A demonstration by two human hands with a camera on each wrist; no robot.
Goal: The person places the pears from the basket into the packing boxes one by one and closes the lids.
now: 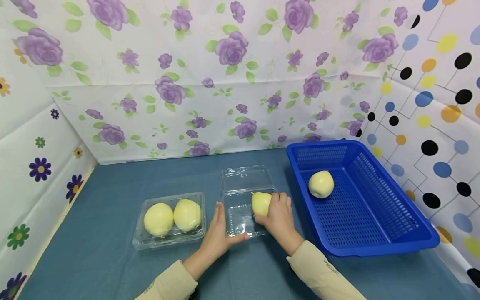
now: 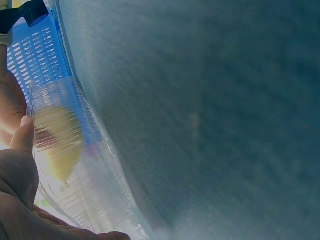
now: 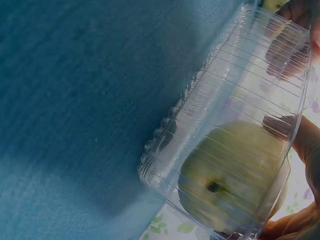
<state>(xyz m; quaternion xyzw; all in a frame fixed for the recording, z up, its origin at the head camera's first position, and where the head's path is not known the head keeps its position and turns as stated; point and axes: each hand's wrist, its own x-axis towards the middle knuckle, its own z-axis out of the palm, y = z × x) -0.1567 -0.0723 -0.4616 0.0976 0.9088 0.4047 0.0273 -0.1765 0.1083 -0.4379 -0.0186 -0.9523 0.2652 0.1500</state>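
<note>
A pale yellow pear is at the right side of an open clear plastic clamshell box, its stem pointing left. My right hand grips this pear from the right, thumb at the front. In the right wrist view the same pear shows through the ribbed box wall. Along the box's left side lies my left hand, fingers straight, thumb stretched along the front edge. The left wrist view shows the thumb touching the clear wall. The box's lid is folded back, away from me.
Left of the hands stands another clear box with two pears inside, its lid apparently down. A blue plastic basket on the right holds one pear. Blue-green cloth covers the table, with patterned sheets behind and beside it.
</note>
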